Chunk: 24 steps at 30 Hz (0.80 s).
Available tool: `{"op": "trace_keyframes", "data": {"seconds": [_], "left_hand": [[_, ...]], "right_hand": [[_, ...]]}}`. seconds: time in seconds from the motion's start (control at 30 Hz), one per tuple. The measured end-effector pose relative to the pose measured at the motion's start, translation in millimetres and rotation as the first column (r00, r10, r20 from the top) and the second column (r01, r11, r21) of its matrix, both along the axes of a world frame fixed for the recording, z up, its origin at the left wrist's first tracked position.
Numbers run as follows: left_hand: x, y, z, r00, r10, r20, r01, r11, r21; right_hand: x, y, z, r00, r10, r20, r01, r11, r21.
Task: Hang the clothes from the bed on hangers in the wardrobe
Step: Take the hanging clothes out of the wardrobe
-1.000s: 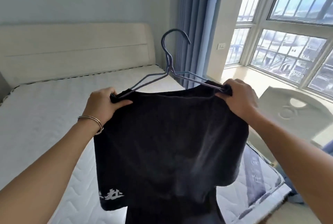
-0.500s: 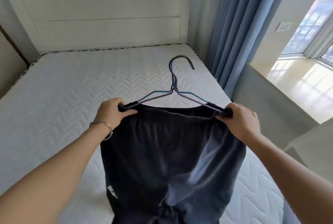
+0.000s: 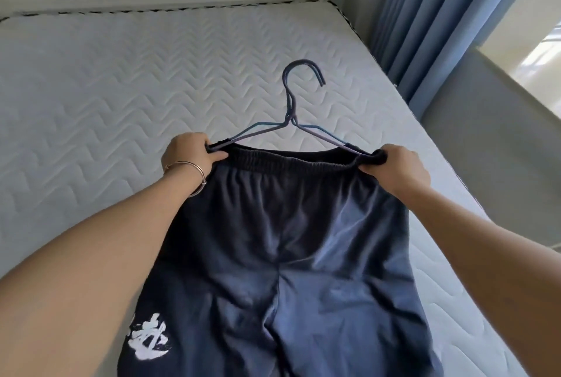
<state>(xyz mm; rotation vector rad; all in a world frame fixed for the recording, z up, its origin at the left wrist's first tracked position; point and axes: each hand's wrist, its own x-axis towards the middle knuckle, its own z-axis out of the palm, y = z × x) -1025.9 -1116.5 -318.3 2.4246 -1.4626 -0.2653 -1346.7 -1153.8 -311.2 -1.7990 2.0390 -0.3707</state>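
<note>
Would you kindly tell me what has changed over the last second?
The view swung left and down onto the mattress, so the hanger and dark shorts now hang over it. Nothing taken or released: left hand and right hand still grip the waistband ends.

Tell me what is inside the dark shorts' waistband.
The wire hanger runs both arms into the waistband; hook and neck show above it. Its arm ends and any lower bar are hidden by the shorts, the left hand and the right hand.
</note>
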Motion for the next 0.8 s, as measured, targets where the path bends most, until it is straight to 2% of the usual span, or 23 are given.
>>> {"op": "trace_keyframes", "data": {"seconds": [0.1,0.2,0.3,0.37,0.43,0.5,0.63,0.73,0.8], "left_hand": [[0.2,-24.6,-41.2,0.999,0.032,0.022,-0.032,0.999,0.012],[3.1,-30.5,-83.1,0.998,0.027,0.065,-0.039,0.978,0.206],[2.3,-9.5,-117.0,0.998,-0.030,0.057,0.002,0.903,0.430],[4.1,14.3,-133.0,0.997,-0.071,0.040,0.043,0.871,0.489],[7.4,38.1,-141.6,0.999,-0.049,-0.017,0.052,0.888,0.457],[10.6,62.0,-142.1,0.986,0.037,-0.163,0.026,0.929,0.369],[12.6,118.2,-119.6,0.877,0.151,-0.457,-0.059,0.976,0.211],[13.8,185.1,-96.4,0.812,0.192,-0.551,-0.068,0.969,0.237],[10.2,235.1,-83.7,0.769,0.213,-0.603,-0.034,0.955,0.294]], "right_hand": [[10.3,-22.7,-46.2,0.988,-0.029,0.151,0.036,0.998,-0.050],[20.0,-29.0,-86.6,0.966,-0.023,0.257,0.024,1.000,0.001],[24.3,-13.1,-118.4,0.970,0.020,0.243,-0.052,0.991,0.125],[20.4,5.2,-134.8,0.978,0.040,0.204,-0.083,0.975,0.206],[11.4,22.4,-143.0,0.988,0.041,0.150,-0.081,0.959,0.270],[3.5,39.8,-143.0,0.992,0.044,0.114,-0.078,0.946,0.316],[-3.8,81.4,-127.0,0.991,-0.002,0.132,-0.053,0.910,0.411],[-5.7,129.6,-107.3,0.978,0.008,0.209,-0.124,0.824,0.552],[-7.2,172.0,-93.6,0.963,-0.042,0.267,-0.126,0.805,0.579]]}}
